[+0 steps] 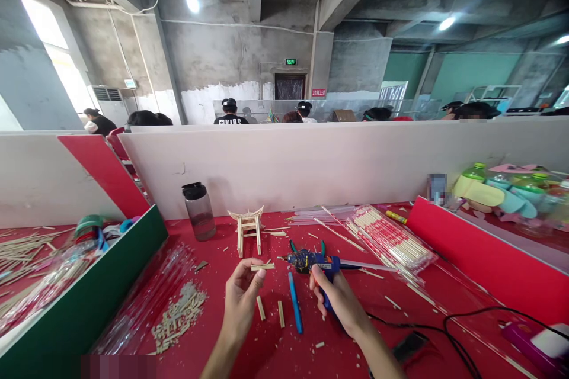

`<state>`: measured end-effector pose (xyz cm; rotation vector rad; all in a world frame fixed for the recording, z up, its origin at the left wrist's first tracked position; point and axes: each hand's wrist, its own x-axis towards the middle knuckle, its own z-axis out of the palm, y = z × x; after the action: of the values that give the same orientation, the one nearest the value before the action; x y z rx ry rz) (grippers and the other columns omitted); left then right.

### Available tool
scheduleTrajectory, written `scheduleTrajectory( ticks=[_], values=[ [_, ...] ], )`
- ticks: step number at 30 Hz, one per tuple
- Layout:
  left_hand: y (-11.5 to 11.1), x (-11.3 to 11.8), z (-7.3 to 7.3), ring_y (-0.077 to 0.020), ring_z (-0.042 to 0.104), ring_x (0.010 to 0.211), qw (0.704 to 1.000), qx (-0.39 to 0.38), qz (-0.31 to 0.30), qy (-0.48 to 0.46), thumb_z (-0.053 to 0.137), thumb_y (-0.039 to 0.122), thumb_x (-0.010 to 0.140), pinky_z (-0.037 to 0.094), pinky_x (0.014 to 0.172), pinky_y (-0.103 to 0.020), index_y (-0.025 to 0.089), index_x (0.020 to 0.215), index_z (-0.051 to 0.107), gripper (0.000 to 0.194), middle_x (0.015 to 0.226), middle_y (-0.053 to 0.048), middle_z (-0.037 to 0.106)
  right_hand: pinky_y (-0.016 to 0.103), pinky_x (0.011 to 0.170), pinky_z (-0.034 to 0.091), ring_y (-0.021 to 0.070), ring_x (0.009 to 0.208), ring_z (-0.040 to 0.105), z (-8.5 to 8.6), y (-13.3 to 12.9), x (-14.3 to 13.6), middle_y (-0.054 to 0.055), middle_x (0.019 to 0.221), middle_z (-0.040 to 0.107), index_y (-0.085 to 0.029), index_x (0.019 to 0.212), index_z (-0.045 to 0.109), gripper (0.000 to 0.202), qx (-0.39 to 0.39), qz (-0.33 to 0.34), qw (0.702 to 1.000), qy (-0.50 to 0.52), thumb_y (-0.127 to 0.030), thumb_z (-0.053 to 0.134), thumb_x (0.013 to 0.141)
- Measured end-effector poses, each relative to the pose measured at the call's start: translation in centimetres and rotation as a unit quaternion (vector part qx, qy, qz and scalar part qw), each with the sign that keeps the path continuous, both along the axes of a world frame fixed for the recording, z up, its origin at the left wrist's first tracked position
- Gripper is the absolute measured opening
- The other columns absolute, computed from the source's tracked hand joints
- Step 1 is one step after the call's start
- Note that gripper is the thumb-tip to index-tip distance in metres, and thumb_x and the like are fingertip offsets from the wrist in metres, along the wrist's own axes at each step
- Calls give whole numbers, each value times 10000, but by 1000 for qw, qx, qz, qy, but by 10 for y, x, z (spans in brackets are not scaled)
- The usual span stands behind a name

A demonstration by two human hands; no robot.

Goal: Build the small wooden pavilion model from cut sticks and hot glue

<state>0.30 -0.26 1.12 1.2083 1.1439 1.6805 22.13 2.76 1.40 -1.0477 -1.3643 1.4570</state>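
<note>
Left hand: this hand [240, 295], low centre of the frame, pinches a short pale stick piece [262, 267] between thumb and fingers; whether a smaller bit is joined to it is too small to tell.
Right hand: this hand [340, 302], lower right of centre, is wrapped around the handle of a blue glue gun [328, 264]; I cannot tell whether the trigger is squeezed.
Nozzle: it points left at the stick piece, near its right end but apart from it; no glue can be made out.
Small stick frame: this four-legged frame [249, 226] stands on the red table [262, 352] just above the left hand, touched by neither hand.
Loose pieces: two short sticks [281, 314] lie below the held one, left of a blue rod [295, 303]; a heap of cut bits [178, 320] sits at lower left.
Gluing step: seemingly glue is being put on the held piece, or is about to be.
Next move: this would call for a steady pinch, fingertips clear of the hot tip, and a small, controlled squeeze.
</note>
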Motion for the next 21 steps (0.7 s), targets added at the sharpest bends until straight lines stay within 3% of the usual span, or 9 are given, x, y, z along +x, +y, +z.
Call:
scheduleTrajectory(
  ticks=[3,6,9,12,14,17,21],
  values=[
    [0,-1,1,-128,526,708,1000,1,3,1,705,415,836,425,641,-205,188,958,655,262,793,-1,617,200,399,357,66,371,423,2,0,4,-70,504,412,-171,671,540,570,2,41,998,-43,-719,564,825],
    [1,-2,2,-137,550,725,1000,0,5,8,699,421,839,437,658,-211,191,962,648,266,806,-5,631,196,405,341,58,380,419,2,-1,7,-61,523,434,-162,690,551,575,-12,86,996,1,-722,566,822],
    [2,-3,2,-161,591,787,999,0,-10,32,680,421,856,468,710,-234,183,976,637,271,858,-29,653,196,407,336,55,394,412,3,1,9,-60,560,442,-164,748,564,591,-14,43,997,58,-749,533,823],
    [3,-4,1,-189,628,872,998,0,-25,65,651,415,880,493,790,-270,181,992,628,261,923,-56,678,198,413,363,62,420,427,4,3,11,-54,583,444,-159,759,588,574,9,-2,1000,-13,-729,557,824],
    [3,-4,0,-204,646,922,997,4,-24,77,637,412,891,499,850,-297,184,1001,627,254,960,-69,693,202,417,384,71,437,446,5,3,13,-45,592,461,-156,750,600,561,11,29,997,-69,-712,580,820],
    [3,-4,0,-234,654,1020,997,15,-15,75,642,403,889,493,938,-345,182,1006,630,250,1047,-100,704,204,423,394,73,441,449,7,1,14,-42,590,468,-155,755,612,570,-7,94,994,-58,-721,578,814],
    [3,-4,1,-248,641,1087,997,24,-15,69,654,392,881,484,979,-368,186,987,633,233,1101,-110,695,198,429,388,62,430,429,7,0,13,-51,583,458,-153,772,614,573,-10,80,997,-8,-721,562,825]
  ],
)
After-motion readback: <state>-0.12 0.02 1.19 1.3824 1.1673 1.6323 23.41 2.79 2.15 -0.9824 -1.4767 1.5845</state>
